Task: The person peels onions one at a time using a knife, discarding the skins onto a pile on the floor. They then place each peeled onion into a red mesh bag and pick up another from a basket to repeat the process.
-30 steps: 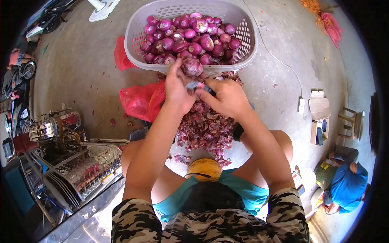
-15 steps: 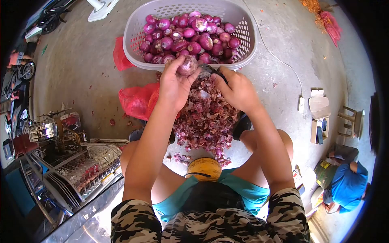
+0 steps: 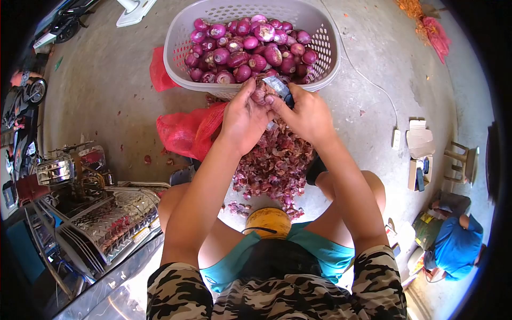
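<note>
My left hand (image 3: 243, 118) is closed around a red onion (image 3: 261, 93), held just over the near rim of the basket. My right hand (image 3: 308, 116) grips a knife with a dark handle, its wide metal blade (image 3: 277, 85) lying against the onion. The right thumb presses on the onion's side. Beyond both hands, a grey perforated plastic basket (image 3: 334, 60) holds many peeled purple onions (image 3: 238, 60). Below the hands, a heap of dry onion skins (image 3: 273, 169) lies on the floor between my feet. Fingers partly hide the onion and the knife handle.
A red mesh sack (image 3: 184, 134) lies left of the skins, beside my left foot. Under me is a yellow stool (image 3: 261, 220). A metal-framed vehicle (image 3: 120, 218) stands at left. On the right are an open carton (image 3: 420, 140), a power strip (image 3: 396, 138) and a person in blue (image 3: 460, 248).
My hands have come together. The left hand has turned and shifted right with the onion, and the knife blade now lies over the onion with the right thumb against it.
</note>
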The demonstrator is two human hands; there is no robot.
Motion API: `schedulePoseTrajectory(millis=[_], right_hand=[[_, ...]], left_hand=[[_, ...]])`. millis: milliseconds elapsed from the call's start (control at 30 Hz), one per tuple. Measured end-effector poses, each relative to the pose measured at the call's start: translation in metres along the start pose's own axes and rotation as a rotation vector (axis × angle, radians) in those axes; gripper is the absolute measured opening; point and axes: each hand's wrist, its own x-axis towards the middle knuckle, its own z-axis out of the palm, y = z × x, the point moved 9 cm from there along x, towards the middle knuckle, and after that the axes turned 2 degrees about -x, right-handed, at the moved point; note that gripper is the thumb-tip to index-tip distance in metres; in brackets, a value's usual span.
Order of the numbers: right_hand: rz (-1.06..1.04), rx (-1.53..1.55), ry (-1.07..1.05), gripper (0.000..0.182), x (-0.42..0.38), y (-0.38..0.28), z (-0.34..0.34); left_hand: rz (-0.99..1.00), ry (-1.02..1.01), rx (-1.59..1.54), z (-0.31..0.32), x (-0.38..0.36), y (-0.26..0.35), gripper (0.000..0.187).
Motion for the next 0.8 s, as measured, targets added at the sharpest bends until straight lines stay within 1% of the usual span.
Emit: schedulePoseTrajectory(millis=[100, 200, 300, 400, 500, 600, 800], right_hand=[[-0.012, 0.011, 0.017, 0.046, -0.001, -0.002, 0.005], [0.011, 0.019, 0.016, 0.045, -0.001, -0.001, 0.010], [0.031, 0.015, 0.001, 0.045, -0.001, 0.002, 0.015], [0.010, 0.032, -0.023, 0.043, -0.001, 0.004, 0.023], [-0.014, 0.006, -0.038, 0.042, -0.002, -0.003, 0.023], [-0.009, -0.010, -0.019, 0.042, -0.004, -0.003, 0.026], [-0.092, 0.021, -0.108, 0.043, -0.001, -0.006, 0.028]], left_hand=[[0.020, -0.039, -0.007, -0.003, 0.000, -0.001, 0.022], [0.042, 0.008, 0.020, -0.008, 0.000, 0.000, 0.022], [0.070, 0.010, 0.050, -0.009, 0.000, -0.001, 0.022], [0.092, -0.065, 0.034, -0.008, 0.002, 0.000, 0.021], [0.127, 0.103, 0.110, -0.010, -0.003, 0.001, 0.023], [0.179, 0.077, 0.119, -0.015, -0.002, 0.004, 0.025], [0.166, -0.023, -0.013, -0.024, 0.006, 0.007, 0.026]])
